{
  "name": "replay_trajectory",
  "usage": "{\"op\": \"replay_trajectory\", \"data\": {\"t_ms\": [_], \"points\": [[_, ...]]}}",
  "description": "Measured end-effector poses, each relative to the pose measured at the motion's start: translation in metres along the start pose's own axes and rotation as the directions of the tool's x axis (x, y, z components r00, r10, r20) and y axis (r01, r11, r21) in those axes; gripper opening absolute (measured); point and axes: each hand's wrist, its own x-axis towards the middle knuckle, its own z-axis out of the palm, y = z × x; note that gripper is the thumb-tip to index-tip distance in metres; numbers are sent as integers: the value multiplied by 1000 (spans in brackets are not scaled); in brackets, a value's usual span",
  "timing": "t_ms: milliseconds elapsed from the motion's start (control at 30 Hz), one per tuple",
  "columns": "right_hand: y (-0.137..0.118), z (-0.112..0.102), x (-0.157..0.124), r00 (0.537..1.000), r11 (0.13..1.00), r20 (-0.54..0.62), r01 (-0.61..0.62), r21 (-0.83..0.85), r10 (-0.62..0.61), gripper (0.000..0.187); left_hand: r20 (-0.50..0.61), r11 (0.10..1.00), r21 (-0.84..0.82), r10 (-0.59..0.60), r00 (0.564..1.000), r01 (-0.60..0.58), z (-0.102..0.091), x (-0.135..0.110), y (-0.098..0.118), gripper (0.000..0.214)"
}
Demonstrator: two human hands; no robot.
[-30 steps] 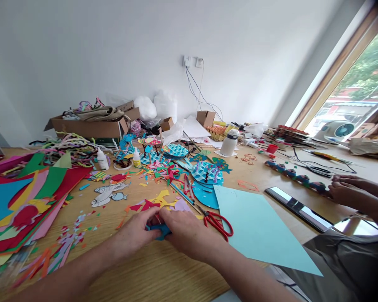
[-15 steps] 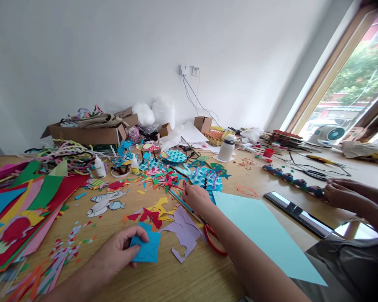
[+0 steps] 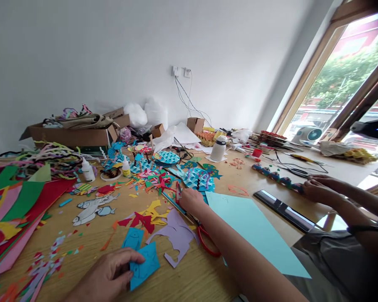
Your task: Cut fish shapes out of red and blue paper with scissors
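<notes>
My left hand (image 3: 113,268) pinches a blue paper piece (image 3: 148,260) with drawn outlines between thumb and fingers, low over the table's front. Just behind it lies a second blue paper piece (image 3: 132,238) with a fish drawn on it, partly overlapped. My right hand (image 3: 191,201) is closed around a slim red pen (image 3: 177,189) whose tip shows at the fingers. Red-handled scissors (image 3: 209,243) lie beside my right forearm, their blades partly covered. A cut purple sheet (image 3: 178,237) rests between my hands, with red scraps (image 3: 141,221) and yellow scraps (image 3: 156,212) behind.
A pale blue sheet (image 3: 248,226) lies right of my forearm. Beyond it are a phone (image 3: 285,209) and a co-worker's hands (image 3: 321,188) at a painted egg-carton strip (image 3: 277,176). Coloured paper (image 3: 25,197), glue bottles (image 3: 88,170) and fish cutouts (image 3: 91,209) occupy the left.
The blue piece in my left hand has turned and come nearer, exposing more of the other blue piece. My right hand stays by the red pen. The view has shifted to the right.
</notes>
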Motion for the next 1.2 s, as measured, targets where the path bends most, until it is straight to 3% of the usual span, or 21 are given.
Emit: {"op": "replay_trajectory", "data": {"t_ms": [167,400,767,933,1100,1133,1200], "points": [[-1,1,2,999,1000,34,18,-21,-18,30,77,978,-194,-64,995,78,8,3,-6,22],[-5,-3,-9,999,999,-36,18,-39,-20,27,127,972,-225,-33,991,61,14,5,-4,21],[-5,-1,-15,993,995,-70,92,-33,-94,23,20,991,-126,-43,999,45,8,1,0,16],[2,-7,-28,981,997,-182,74,20,-69,25,-74,997,23,70,995,-68,8,0,1,22],[14,-23,-64,927,984,-372,102,144,-42,28,-68,982,82,177,982,-171,3,-7,-8,22],[16,-26,-74,891,936,-453,174,306,-18,24,-76,974,113,207,975,-198,1,-10,-9,22],[19,-31,-94,856,756,-516,314,575,37,16,-95,957,151,262,960,-247,-3,-15,-8,21]]}}
